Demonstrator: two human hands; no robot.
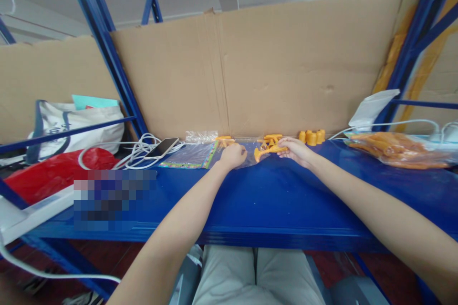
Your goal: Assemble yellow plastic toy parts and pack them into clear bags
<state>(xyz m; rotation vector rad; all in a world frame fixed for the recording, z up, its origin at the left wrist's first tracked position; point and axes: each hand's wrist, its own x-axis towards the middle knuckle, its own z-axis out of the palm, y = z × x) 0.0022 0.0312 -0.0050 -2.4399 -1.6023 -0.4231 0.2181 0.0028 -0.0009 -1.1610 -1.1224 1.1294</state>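
Observation:
My right hand (pixel 296 150) is closed in a pinch round an orange plastic piece (pixel 264 153) with a flared, curved end. That end points left, over a clear plastic bag (pixel 249 158). With its fingers curled, my left hand (pixel 233 156) grips the bag's near left side; its fingertips are partly hidden. Just behind my right hand lies a small pile of orange plastic parts (pixel 271 139). Another few orange parts (pixel 224 140) lie behind my left hand. To its left is a flat printed sheet or packet (pixel 191 155) with a colourful border.
Several orange cylinder-shaped pieces (pixel 312 137) stand at the back by the cardboard wall (pixel 286 66). A clear bag of orange parts (pixel 393 148) lies on the right of the blue table (pixel 272 205). A phone (pixel 162 148), white cables (pixel 138 152) and a red bag (pixel 60 171) are at left.

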